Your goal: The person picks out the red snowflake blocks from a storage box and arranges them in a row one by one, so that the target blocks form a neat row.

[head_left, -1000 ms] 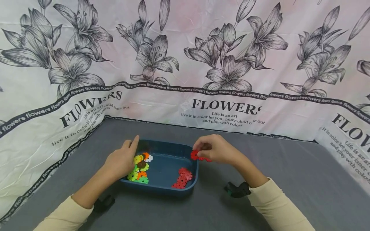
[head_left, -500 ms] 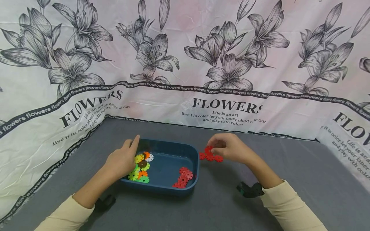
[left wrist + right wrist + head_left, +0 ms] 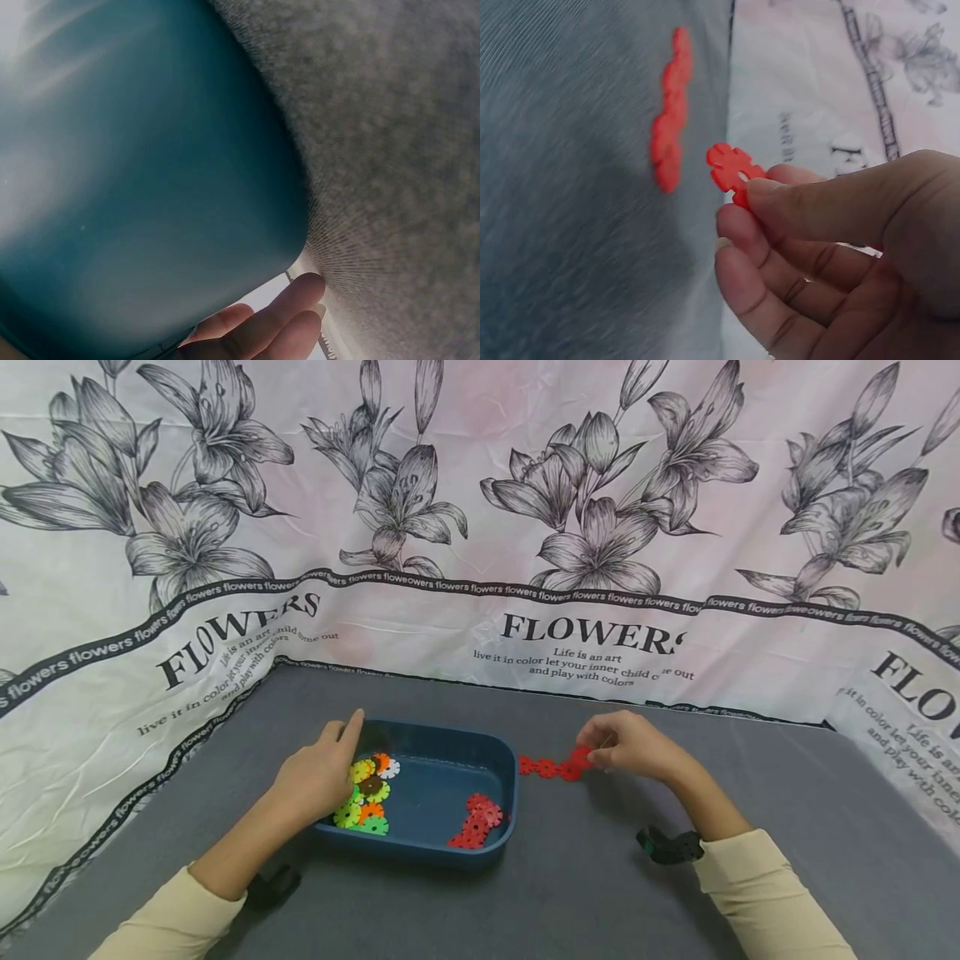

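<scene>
A blue tray holds yellow, green, orange and white notched discs at its left and a pile of red discs at its right. The left hand grips the tray's left wall; in the left wrist view its fingertips show beside the tray's blue side. Right of the tray, the right hand pinches a red disc between thumb and fingers, above the table. Several red discs lie in a row just beside it, overlapping or touching.
The grey table runs back to a hanging cloth printed with flowers and text. Black wrist devices show at the left forearm and right forearm.
The right hand has moved right, away from the tray, and now holds a red disc near the right end of the row. The left hand has stayed on the tray.
</scene>
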Available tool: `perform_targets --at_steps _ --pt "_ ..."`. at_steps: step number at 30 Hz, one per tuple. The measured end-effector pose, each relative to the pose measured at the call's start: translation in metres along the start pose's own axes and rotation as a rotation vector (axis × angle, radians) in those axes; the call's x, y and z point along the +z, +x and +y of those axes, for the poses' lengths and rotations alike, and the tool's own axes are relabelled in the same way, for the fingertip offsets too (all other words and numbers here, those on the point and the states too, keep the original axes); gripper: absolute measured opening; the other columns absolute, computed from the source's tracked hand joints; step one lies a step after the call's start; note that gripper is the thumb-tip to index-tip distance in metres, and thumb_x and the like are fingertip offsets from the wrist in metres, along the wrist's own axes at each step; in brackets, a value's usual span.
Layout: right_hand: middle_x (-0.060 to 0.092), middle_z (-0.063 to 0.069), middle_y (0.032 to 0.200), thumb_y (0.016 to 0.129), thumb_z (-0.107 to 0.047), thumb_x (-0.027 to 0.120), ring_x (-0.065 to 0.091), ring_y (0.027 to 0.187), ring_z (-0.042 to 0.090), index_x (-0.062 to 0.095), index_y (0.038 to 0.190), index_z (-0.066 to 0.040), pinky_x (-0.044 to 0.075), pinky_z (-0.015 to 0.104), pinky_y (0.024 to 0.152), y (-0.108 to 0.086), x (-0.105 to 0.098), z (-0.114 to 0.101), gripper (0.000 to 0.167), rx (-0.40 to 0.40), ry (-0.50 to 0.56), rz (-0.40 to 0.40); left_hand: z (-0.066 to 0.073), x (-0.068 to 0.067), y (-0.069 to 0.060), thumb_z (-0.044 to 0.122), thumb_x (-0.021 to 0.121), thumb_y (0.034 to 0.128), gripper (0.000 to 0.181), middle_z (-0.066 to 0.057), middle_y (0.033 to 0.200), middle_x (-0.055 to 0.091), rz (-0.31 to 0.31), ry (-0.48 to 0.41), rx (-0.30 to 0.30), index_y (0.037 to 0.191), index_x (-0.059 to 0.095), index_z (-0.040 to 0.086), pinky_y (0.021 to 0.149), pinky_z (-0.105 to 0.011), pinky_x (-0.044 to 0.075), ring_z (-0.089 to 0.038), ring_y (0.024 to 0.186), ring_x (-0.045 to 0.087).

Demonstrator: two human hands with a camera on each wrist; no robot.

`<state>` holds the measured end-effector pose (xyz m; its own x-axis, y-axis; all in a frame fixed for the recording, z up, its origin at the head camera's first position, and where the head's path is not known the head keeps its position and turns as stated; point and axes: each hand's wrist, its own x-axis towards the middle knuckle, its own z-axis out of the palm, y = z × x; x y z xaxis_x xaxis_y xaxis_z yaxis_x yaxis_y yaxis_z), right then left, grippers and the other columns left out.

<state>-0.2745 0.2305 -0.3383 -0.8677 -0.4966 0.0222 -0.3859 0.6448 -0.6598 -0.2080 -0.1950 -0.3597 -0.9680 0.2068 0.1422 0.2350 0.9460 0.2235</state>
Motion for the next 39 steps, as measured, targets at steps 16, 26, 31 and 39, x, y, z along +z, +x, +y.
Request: perform_targets --at_steps 16,26,31,39 --pt "0.059 -0.003 0.077 0.081 -0.010 0.079 0.052 0.071 0.014 0.071 0.094 -0.006 0.044 0.034 0.065 0.003 0.011 0.016 0.017 0.005 -0.238 -0.048 0.001 -0.001 0.000 -0.004 0.062 0.0861 0.080 -0.034 0.140 0.042 -0.008 0.004 -0.012 0.156 0.024 -0.003 0.044 -0.032 0.034 -0.020 0.046 0.040" --pt "0.056 -0.002 0.077 0.080 -0.008 0.079 0.051 0.072 0.015 0.069 0.096 -0.005 0.044 0.035 0.066 0.000 0.008 0.014 0.019 0.007 -0.274 -0.067 0.001 -0.001 0.001 -0.004 0.062 0.0865 0.080 -0.034 0.140 0.041 -0.014 0.001 -0.009 0.156 0.023 -0.003 0.043 -0.031 0.034 -0.020 0.046 0.040" --pt "0.056 -0.001 0.077 0.079 -0.006 0.078 0.052 0.072 0.015 0.070 0.095 -0.005 0.044 0.035 0.067 0.000 0.008 0.014 0.018 -0.013 -0.276 -0.070 0.002 -0.002 0.001 -0.004 0.062 0.0866 0.079 -0.034 0.140 0.042 -0.008 0.001 -0.007 0.156 0.023 -0.003 0.044 -0.031 0.034 -0.020 0.046 0.040" --pt "0.057 -0.002 0.078 0.079 -0.006 0.078 0.052 0.073 0.015 0.070 0.094 -0.006 0.045 0.035 0.067 0.000 0.010 0.013 0.018 -0.007 -0.284 -0.081 0.002 -0.003 -0.001 -0.004 0.061 0.0869 0.078 -0.034 0.140 0.041 -0.009 -0.010 -0.004 0.156 0.024 -0.004 0.044 -0.032 0.034 -0.020 0.046 0.040"
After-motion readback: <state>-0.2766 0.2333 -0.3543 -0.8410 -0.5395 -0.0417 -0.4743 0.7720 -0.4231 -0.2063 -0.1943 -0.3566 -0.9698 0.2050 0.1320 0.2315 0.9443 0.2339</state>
